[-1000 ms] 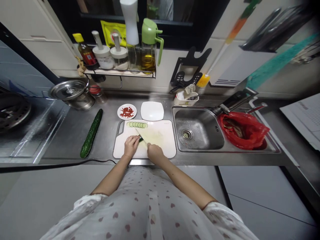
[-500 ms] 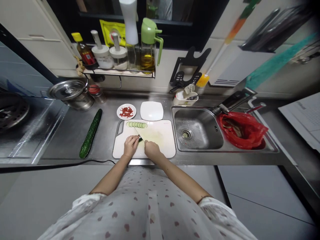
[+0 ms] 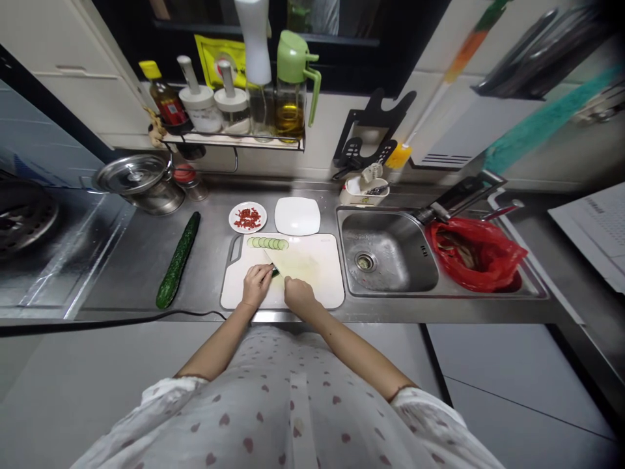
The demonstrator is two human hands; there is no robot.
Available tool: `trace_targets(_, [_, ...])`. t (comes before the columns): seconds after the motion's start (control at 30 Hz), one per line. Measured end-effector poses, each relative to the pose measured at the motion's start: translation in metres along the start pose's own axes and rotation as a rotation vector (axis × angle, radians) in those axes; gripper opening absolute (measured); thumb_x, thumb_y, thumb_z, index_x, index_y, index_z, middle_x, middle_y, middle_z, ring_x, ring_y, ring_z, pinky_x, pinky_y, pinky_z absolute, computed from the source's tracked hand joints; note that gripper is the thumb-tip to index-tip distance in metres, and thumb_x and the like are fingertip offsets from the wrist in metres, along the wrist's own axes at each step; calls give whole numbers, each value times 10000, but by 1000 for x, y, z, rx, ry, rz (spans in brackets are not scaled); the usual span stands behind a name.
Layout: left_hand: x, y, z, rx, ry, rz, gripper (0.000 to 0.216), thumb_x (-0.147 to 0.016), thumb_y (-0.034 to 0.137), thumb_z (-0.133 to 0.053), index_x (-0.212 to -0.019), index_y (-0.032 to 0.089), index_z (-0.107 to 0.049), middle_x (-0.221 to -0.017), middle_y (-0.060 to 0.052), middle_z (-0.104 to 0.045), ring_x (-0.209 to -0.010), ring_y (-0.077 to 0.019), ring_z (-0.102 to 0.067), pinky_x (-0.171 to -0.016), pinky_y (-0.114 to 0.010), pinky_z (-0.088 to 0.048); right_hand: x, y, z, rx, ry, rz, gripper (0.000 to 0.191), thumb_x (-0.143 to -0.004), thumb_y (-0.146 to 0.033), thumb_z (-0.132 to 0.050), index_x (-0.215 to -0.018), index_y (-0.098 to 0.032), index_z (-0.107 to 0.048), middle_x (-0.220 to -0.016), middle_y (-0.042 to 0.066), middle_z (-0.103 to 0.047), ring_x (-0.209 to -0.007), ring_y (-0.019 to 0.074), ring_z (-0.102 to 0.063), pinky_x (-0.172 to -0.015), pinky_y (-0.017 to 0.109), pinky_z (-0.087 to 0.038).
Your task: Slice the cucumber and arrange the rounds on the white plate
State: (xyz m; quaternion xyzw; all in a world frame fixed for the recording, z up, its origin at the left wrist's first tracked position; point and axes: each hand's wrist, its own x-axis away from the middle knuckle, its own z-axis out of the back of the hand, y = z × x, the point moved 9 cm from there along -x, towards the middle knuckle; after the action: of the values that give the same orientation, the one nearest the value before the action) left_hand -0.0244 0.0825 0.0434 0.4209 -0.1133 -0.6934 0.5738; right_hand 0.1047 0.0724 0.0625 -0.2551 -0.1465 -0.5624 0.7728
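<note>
On the white cutting board (image 3: 322,286), my left hand (image 3: 256,284) has its fingers closed over a short dark-green piece of cucumber (image 3: 275,271), most of it hidden. My right hand (image 3: 299,296) grips a kitchen knife (image 3: 273,262) by its handle; the thin blade slants up and left, right beside the cucumber piece. A row of several pale cucumber slices (image 3: 267,243) lies overlapping along the board's far edge. Left of the board, a whole cucumber (image 3: 178,260) rests on the steel counter.
Behind the board stand a small plate (image 3: 234,220) of chopped red bits and a white square dish (image 3: 297,216). To the right are the sink (image 3: 390,251) and a red plastic bag (image 3: 508,254). A lidded pot (image 3: 159,192) and a shelf of bottles (image 3: 229,139) are at the back.
The view has shifted very slightly. Both hands, the knife and the cucumber piece keep almost the same position on the board.
</note>
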Motion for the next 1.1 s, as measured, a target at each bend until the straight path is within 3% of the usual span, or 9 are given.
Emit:
trace_targets(0.2, [-1,2,1,7,3,-6,213,-921,284,-489,-1003,225,-676,-951,-68,-674,-921,-185,-607,-849,-355,-498,-13,-8,10,-16,21,17,267,-877,-99,-406,-1117,-132,-520,-992,126,-675,-978,202,-643,-785,274,-462])
trace_targets(0.47, [0,-1,0,8,12,-2,216,-920,280,-491,-1018,222,-675,-962,-67,-680,-930,-185,-611,-847,-357,-502,2,7,-9,22,-8,8,245,-871,-92,-404,-1077,-143,-528,-975,127,-673,-955,206,-646,-776,279,-462])
trace_targets(0.8, [0,-1,-1,15,15,-1,211,-917,272,-497,-1025,222,-671,-965,-67,-680,-934,-182,-613,-853,-354,-502,-18,-4,2,1,11,21,284,-868,-99,-424,-1132,-140,-518,-1006,120,-671,-994,200,-636,-788,267,-462])
trace_targets(1.1, [0,-2,-2,7,7,7,220,-925,288,-484,-1017,218,-670,-954,-71,-678,-929,-185,-611,-856,-363,-498,-5,4,-10,20,21,16,265,-862,-75,-387,-1073,-134,-537,-981,130,-678,-958,208,-649,-782,283,-468])
